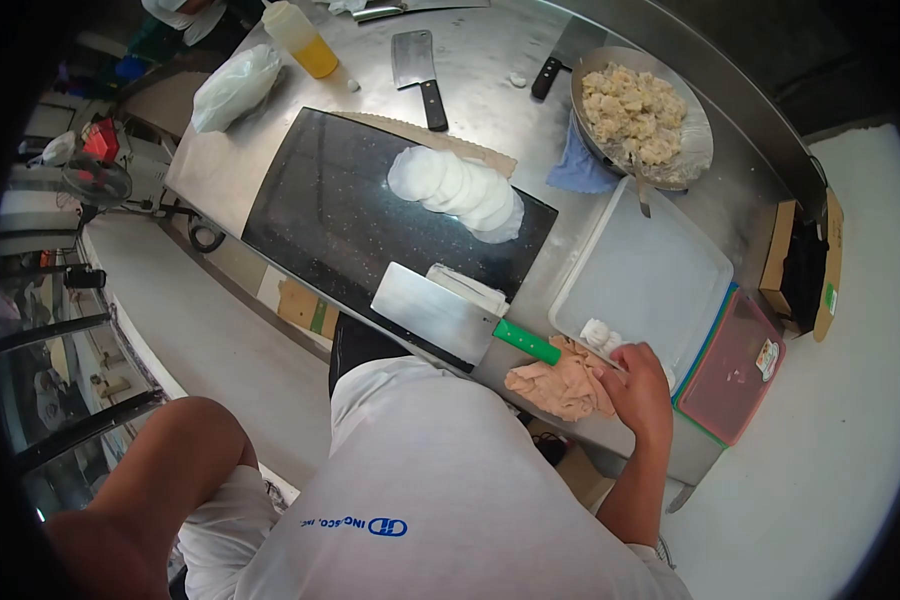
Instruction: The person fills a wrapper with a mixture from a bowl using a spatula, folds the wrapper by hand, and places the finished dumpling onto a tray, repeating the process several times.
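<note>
My right hand (642,388) is at the near edge of a white plastic tray (650,255), its fingers curled together beside a few small white dumplings (600,335). I cannot make out what lies between the fingertips. Just under the hand is a crumpled peach-coloured cloth (562,386). A cleaver with a green handle (528,341) lies flat on a black stone board (315,190), near a white block (468,287). Farther up the board, thin round white wrappers (457,193) overlap in a row. My left arm is bent at the lower left, with its hand outside the view.
A metal bowl of chunky filling (632,108) with a utensil stands at the back right on a blue cloth (577,165). Black-handled cleavers (414,70), an oil bottle (303,40) and a plastic bag (236,88) lie behind the board. Coloured lids (735,370) and a cardboard box (798,262) are rightward.
</note>
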A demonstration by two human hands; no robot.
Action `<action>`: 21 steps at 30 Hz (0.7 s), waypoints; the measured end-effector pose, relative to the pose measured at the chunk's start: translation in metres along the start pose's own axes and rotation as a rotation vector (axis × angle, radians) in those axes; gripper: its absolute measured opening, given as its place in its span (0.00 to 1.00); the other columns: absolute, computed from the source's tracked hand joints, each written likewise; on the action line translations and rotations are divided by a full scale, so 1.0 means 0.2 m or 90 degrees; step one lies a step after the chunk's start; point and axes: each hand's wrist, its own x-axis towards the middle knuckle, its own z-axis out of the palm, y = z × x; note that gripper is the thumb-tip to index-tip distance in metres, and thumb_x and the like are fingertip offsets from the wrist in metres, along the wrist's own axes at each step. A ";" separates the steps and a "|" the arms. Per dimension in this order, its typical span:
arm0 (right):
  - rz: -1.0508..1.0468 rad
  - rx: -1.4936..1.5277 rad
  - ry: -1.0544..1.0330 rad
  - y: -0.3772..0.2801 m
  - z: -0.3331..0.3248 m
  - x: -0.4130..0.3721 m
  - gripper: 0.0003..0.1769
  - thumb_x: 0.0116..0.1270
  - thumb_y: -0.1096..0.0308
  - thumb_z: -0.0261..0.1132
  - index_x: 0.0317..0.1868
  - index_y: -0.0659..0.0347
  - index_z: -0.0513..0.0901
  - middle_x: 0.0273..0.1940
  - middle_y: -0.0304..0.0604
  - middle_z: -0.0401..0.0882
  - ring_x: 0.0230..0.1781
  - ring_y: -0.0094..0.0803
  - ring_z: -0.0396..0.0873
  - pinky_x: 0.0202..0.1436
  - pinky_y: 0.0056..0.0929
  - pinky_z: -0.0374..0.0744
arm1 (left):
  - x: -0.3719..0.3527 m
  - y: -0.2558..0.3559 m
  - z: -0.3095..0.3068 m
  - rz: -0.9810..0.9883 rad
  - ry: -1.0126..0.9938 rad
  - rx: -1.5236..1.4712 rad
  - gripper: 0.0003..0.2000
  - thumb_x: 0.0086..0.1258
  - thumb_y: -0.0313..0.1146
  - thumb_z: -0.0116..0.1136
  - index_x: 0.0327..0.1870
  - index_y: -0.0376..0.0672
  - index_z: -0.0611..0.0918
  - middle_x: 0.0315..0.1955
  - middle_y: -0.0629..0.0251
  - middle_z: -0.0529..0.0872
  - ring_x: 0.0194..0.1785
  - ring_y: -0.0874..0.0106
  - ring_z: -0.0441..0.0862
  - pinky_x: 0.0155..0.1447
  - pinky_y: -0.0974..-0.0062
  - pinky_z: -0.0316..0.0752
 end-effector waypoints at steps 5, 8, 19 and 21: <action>-0.290 0.022 0.126 -0.21 0.08 0.27 0.18 0.56 0.66 0.78 0.44 0.61 0.83 0.45 0.48 0.79 0.49 0.50 0.77 0.54 0.45 0.75 | 0.01 -0.13 -0.16 -0.020 -0.207 -0.366 0.11 0.74 0.28 0.59 0.55 0.42 0.79 0.24 0.81 0.76 0.21 0.85 0.74 0.24 0.87 0.72; -0.398 0.113 0.127 -0.40 0.19 0.46 0.17 0.56 0.67 0.78 0.44 0.61 0.84 0.43 0.47 0.79 0.48 0.50 0.77 0.54 0.45 0.75 | -0.07 -0.23 -0.07 0.005 -0.083 -0.382 0.06 0.73 0.25 0.58 0.48 0.42 0.80 0.27 0.78 0.80 0.22 0.86 0.75 0.22 0.87 0.70; -0.541 0.034 0.090 -0.96 0.69 1.15 0.09 0.60 0.72 0.71 0.42 0.57 0.84 0.43 0.44 0.77 0.50 0.45 0.75 0.54 0.44 0.74 | -0.22 -0.52 -0.11 -0.011 0.016 -0.504 0.04 0.71 0.22 0.58 0.43 0.43 0.81 0.31 0.72 0.79 0.30 0.83 0.77 0.24 0.86 0.67; -0.544 0.015 0.064 -1.00 0.72 1.19 0.08 0.60 0.72 0.70 0.41 0.57 0.84 0.44 0.44 0.76 0.52 0.44 0.74 0.55 0.43 0.73 | -0.23 -0.58 -0.10 -0.030 0.011 -0.517 0.04 0.73 0.24 0.56 0.39 0.46 0.79 0.28 0.75 0.76 0.27 0.85 0.74 0.25 0.86 0.66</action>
